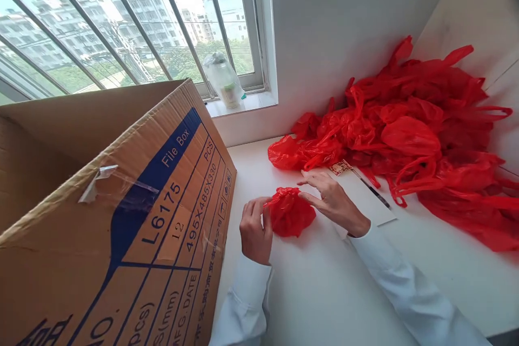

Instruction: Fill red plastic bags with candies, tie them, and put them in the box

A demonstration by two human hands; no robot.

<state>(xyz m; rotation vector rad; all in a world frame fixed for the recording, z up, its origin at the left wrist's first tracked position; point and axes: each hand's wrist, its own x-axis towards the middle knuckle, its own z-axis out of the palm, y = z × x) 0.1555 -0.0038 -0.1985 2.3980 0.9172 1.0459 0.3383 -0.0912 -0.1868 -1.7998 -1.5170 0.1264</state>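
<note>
Left hand [255, 230]: fingertips pinch red bag [290, 211] edge.
Right hand [332, 200]: open, fingers flat against bag.
Table [324, 281]: carries bag.

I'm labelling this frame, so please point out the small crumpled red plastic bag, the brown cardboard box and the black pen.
Small crumpled red plastic bag [290, 213], head view, bag's middle.
Brown cardboard box [162, 211], head view, printed side.
Black pen [375, 192], head view, mid-barrel.

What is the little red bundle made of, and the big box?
The red bundle, pinched by the left hand, looks like thin, shiny plastic film: it crinkles and glints. The box looks like matte brown cardboard, with printed blue lettering.
</note>
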